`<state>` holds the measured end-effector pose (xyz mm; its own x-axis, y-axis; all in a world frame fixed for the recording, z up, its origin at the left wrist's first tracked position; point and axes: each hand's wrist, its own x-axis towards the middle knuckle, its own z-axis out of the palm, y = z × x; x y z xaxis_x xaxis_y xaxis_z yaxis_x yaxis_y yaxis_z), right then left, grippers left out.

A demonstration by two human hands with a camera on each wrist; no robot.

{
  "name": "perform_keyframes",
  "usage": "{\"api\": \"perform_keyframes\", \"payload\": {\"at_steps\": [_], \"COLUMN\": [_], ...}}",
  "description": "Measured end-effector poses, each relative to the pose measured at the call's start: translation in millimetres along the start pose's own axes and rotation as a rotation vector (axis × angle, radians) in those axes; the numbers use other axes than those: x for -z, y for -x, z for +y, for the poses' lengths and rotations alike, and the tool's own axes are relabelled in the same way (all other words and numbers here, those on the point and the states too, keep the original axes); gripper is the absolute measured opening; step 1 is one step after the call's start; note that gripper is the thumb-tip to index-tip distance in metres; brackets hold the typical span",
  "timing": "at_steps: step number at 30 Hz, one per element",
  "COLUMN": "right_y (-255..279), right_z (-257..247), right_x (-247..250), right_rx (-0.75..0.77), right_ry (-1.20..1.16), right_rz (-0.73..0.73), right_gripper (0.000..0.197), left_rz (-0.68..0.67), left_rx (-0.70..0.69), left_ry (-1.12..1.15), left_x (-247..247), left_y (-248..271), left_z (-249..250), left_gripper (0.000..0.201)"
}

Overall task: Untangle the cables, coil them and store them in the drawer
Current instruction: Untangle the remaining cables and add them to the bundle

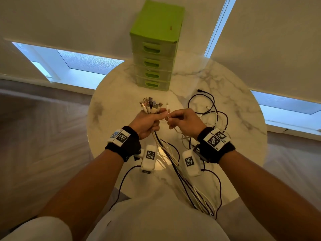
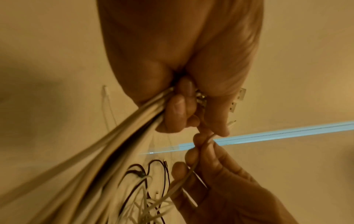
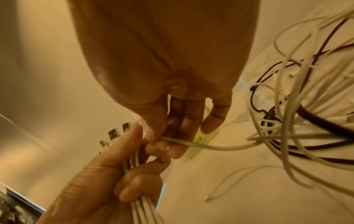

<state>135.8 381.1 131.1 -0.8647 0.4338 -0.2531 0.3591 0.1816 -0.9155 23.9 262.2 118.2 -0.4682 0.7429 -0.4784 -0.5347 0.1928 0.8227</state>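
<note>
Cables bunch in my left hand while my right hand pinches one white cable above the counter.

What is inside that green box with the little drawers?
You cannot see inside. The green plastic drawer tower stands on the round white marble table with all its drawers closed, and only the green handles show. The cables are still outside, bunched in the left hand.

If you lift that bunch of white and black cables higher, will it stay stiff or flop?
Probably flop: below the left hand, the bunch of white and black cables droops in loose curves. It looks light, since one hand holds it.
</note>
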Motion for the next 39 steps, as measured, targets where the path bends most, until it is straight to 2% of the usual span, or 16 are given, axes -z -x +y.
{"api": "perform_keyframes", "payload": {"at_steps": [3,6,9,11,14,16,18,19,22,24,27,31,35,37,39], "right_y": [5.8,11.9,20.1,24.3,31.7,33.6,33.5,32.9,36.3,41.8,50.5,55.9,53.8,51.2,46.4], "right_z": [-3.3,-1.3,11.3,32.8,57.3,60.3,54.5,49.2,21.3,-1.0,-31.1,-60.3,-59.6,-52.6,-47.8], "right_x": [6.2,18.1,34.4,52.0,80.6,96.4,111.6,118.8,135.0,143.4,150.1,164.0,182.8,173.5,160.9], "right_rx": [0.03,0.02,0.0,-0.031,-0.092,-0.074,-0.045,-0.031,-0.015,0.033,0.173,0.376,0.355,0.329,0.329], "right_ry": [-0.019,0.023,0.203,0.345,0.454,0.505,0.62,0.71,0.883,0.834,0.538,0.27,0.376,0.446,0.418], "right_rz": [0.011,-0.05,-0.13,-0.132,-0.063,0.019,0.138,0.178,0.144,0.15,0.31,0.409,0.44,0.405,0.38], "right_gripper": [0.009,0.014,0.021,0.029,0.026,0.022,0.009,0.011,0.019,0.017,0.012,0.01,0.002,0.002,0.007], "left_rz": [-0.026,-0.037,-0.044,-0.049,-0.063,-0.072,-0.07,-0.061,-0.031,-0.047,-0.066,0.094,0.292,0.26,0.132], "left_rx": [-0.031,-0.067,-0.118,-0.184,-0.283,-0.32,-0.334,-0.335,-0.3,-0.256,-0.246,-0.324,-0.267,-0.244,-0.23], "left_ry": [-0.001,0.088,0.279,0.37,0.426,0.416,0.414,0.414,0.436,0.469,0.44,0.164,0.304,0.248,0.151], "left_x": [-12.3,-24.8,-34.5,-37.8,-36.4,-37.0,-40.9,-43.7,-52.3,-57.6,-71.5,-84.8,-65.5,-63.3,-71.7], "left_y": [3.8,7.5,7.7,9.2,13.4,14.9,13.6,12.1,7.8,5.1,4.6,-2.6,-16.3,-18.5,-15.1], "left_z": [3.8,10.0,28.0,47.3,75.9,87.3,90.8,90.5,87.1,86.4,89.2,88.8,83.8,79.7,78.8], "left_gripper": [0.011,0.016,0.017,0.021,0.026,0.027,0.027,0.026,0.026,0.028,0.029,0.028,0.021,0.024,0.027]}}
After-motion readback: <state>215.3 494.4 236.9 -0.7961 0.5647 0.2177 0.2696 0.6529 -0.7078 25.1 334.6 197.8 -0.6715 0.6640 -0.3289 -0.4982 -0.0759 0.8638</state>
